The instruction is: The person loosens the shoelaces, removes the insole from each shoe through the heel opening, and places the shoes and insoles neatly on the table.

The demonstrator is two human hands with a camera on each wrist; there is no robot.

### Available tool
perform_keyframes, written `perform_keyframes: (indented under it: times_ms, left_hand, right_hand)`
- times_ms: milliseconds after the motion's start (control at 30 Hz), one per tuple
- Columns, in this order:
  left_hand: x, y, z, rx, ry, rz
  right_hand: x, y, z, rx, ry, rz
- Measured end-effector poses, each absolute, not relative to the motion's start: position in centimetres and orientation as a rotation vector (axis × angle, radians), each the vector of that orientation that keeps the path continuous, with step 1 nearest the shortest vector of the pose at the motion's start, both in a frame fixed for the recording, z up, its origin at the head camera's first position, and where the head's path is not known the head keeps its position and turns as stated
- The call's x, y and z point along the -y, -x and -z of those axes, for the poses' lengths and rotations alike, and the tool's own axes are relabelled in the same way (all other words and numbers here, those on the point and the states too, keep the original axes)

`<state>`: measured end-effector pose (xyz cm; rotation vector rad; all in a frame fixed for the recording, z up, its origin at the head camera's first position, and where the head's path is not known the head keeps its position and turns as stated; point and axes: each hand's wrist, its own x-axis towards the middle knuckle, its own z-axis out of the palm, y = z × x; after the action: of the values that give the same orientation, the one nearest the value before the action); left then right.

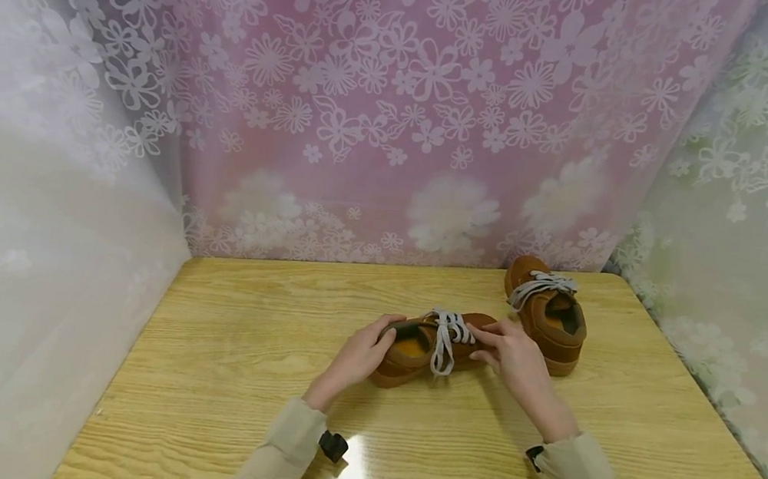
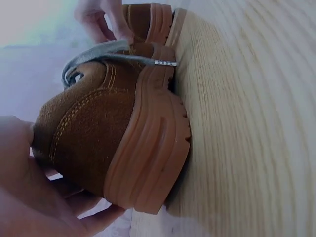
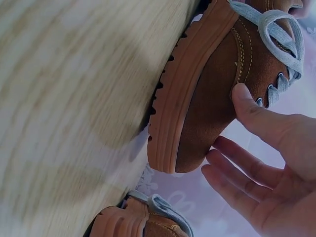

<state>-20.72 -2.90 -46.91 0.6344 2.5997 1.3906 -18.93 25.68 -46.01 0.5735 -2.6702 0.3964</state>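
Observation:
A brown suede shoe point(image 1: 419, 361) with grey laces point(image 1: 446, 339) points its toe to the right, sole close over the table. My left hand point(image 1: 357, 354) grips its heel, thumb at the collar and fingers around the back, as the left wrist view shows. At the toe end, my right hand point(image 1: 518, 363) holds the shoe, with the thumb point(image 3: 245, 101) on its side beside the lace holes and the fingers point(image 3: 237, 182) curled near the toe. The laces are tied in a bow whose loop hangs over the near side.
A matching brown shoe point(image 1: 559, 347) stands behind my right hand, its toe towards the back edge. The wood-grain table point(image 1: 228, 348) is bounded by a pink flowered curtain point(image 1: 382, 116) at the back and pale sheets at both sides.

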Motion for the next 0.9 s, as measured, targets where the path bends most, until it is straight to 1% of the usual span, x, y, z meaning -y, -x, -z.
perform_keyframes:
  times_ms: [133, 267, 400, 533, 900]
  left_hand:
    - [3.7, 20.9, 47.0, -2.599, -0.651, -1.385]
    - [4.2, 21.1, 46.8, -2.568, -0.672, -1.378]
    - [4.4, 21.2, 46.8, -2.567, -0.687, -1.366]
    - [4.8, 21.1, 47.0, -2.558, -0.694, -1.36]
    - [6.3, 21.1, 47.2, -2.54, -0.671, -1.425]
  right_hand:
    - [-25.7, 19.0, 45.8, 2.686, -0.638, -0.422]
    - [-26.3, 19.8, 45.8, 2.782, -0.698, -0.499]
    - [-26.4, 20.9, 46.5, 2.868, -0.788, -0.55]
    - [-25.7, 21.3, 47.3, 2.907, -0.846, -0.553]
    - [-22.9, 19.5, 47.0, 2.917, -0.722, -0.516]
